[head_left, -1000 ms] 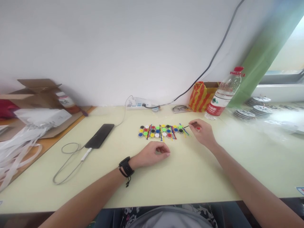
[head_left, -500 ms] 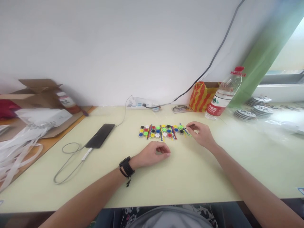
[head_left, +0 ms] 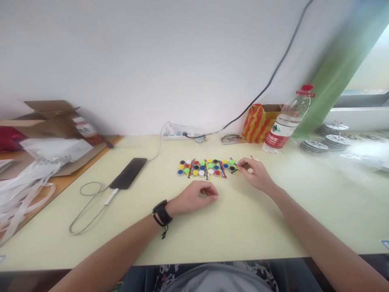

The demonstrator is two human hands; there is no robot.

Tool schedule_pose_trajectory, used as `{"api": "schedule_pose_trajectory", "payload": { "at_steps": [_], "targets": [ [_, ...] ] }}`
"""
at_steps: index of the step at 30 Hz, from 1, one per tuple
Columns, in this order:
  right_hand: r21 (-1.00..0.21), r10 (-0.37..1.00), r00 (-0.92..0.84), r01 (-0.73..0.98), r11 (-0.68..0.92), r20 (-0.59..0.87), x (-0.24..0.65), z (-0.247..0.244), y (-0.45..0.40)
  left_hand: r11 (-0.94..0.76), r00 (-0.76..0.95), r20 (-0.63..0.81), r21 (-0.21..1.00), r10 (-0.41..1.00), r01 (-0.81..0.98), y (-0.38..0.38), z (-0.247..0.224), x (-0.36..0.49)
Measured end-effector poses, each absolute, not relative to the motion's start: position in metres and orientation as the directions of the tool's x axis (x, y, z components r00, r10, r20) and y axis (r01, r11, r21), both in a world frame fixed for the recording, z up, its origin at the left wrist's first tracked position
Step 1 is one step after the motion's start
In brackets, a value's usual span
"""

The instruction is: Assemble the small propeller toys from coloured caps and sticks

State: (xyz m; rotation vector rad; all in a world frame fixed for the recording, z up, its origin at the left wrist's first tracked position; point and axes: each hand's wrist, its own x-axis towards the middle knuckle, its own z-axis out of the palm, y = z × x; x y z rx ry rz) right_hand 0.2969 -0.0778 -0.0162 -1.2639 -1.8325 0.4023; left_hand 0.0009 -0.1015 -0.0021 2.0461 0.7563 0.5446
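My right hand (head_left: 255, 173) is closed in a pinch at the right end of the array. A thin dark stick (head_left: 234, 170) projects from its fingertips, low over the table. Beside it lie rows of small round discs (head_left: 202, 173) in black, white, red, yellow, green and blue. Bundles of thin coloured plastic sticks (head_left: 207, 170) lie between groups of discs. Nearer to me, my left hand (head_left: 194, 196) rests on the table, its fingers curled toward the thumb with nothing visible in them. A black watch is on that wrist.
At left lie a black phone (head_left: 129, 174) with a white cable, a cardboard box (head_left: 57, 115) and white bags (head_left: 57, 150). Along the wall are a power strip (head_left: 174, 136), glasses (head_left: 231, 139), a striped bag (head_left: 257, 123) and a water bottle (head_left: 281, 127). Stacked discs (head_left: 314, 147) stand right.
My right hand has shifted slightly, and the dark stick at its fingertips now points lower and to the left. A small red tip shows behind that hand. My left hand stays still.
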Motion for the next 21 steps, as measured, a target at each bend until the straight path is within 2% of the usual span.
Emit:
{"api": "schedule_pose_trajectory", "payload": {
  "at_steps": [5,13,18,21],
  "targets": [
    [-0.677,0.861,-0.022,0.607,0.416,0.509,0.2981,-0.0143,-0.0771,-0.447,0.718,0.102,0.839,0.689,0.310,-0.1012,-0.0025,0.0012],
    [-0.659,0.882,-0.155,0.609,0.440,0.445,0.2991,-0.0203,-0.0753,-0.453,0.721,0.102,0.835,0.686,0.312,-0.1016,-0.0008,0.0014],
    [-0.658,0.859,-0.048,0.622,0.425,0.509,0.2993,-0.0176,-0.0752,-0.457,0.720,0.107,0.834,0.686,0.311,-0.1018,-0.0010,0.0015],
    [-0.670,0.879,-0.051,0.627,0.398,0.474,0.3023,-0.0183,-0.0737,-0.457,0.716,0.109,0.832,0.690,0.314,-0.1021,-0.0010,0.0015]
  ]
}}
